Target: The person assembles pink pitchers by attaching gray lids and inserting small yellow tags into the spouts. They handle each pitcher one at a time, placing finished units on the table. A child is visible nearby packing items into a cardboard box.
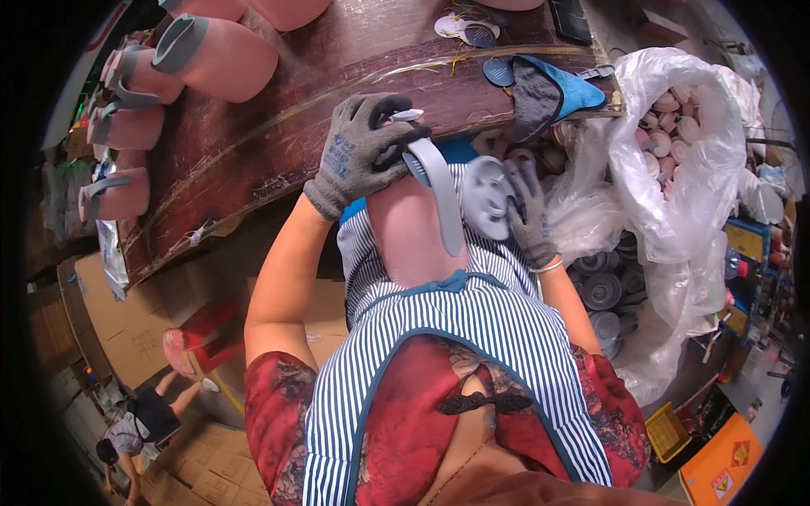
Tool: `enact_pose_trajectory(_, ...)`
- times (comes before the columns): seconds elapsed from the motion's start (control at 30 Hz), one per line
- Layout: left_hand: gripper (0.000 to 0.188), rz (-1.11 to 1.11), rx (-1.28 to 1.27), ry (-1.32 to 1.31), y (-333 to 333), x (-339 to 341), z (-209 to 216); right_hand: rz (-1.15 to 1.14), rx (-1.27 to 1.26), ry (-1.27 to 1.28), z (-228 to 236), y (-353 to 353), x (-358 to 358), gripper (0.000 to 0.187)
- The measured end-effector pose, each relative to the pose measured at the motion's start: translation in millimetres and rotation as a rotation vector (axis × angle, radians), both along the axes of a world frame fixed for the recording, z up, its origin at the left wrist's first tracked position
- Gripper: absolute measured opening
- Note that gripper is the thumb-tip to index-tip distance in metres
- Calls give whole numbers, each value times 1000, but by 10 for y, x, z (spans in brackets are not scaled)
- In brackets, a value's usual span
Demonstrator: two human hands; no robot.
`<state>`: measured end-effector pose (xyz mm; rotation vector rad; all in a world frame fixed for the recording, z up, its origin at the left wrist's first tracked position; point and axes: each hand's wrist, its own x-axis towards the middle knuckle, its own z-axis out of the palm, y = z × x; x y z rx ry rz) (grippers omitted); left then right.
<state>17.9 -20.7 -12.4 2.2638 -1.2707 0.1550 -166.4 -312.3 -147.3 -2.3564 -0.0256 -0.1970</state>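
Observation:
A pink plastic jug [407, 226] with a long grey handle [443, 198] rests tilted against my striped apron, in front of the table edge. My left hand [363, 152], in a grey work glove, is closed round the jug's grey upper end beside the handle. A small whitish piece [409, 115] shows at its fingers; I cannot tell if it belongs to the jug. My right hand [529, 218], also gloved, holds a round grey lid [485, 198] by its edge, just right of the handle. The lid is apart from the jug's mouth.
Several pink jugs with grey rims, one a large jug [228, 59], lie on the dark red table [278, 139]. A blue and grey cloth [557, 93] hangs over its edge. A plastic bag [633, 143] holds pink parts; grey lids [601, 291] lie below. A person [135, 426] bends near cartons.

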Motion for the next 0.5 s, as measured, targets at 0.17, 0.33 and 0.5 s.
enact_pose_trajectory(0.17,46,237,6,-164,502,-49,126,79,-6,258,464,102,-37,81)
enact_pose_trajectory(0.33,27,744,-239,93,1369,-527,28,131,-413,174,380,515,77,92)
enact_pose_trajectory(0.5,26,1052,-372,234,1740,-1148,-159,130,-215,314,132,242,235,82)
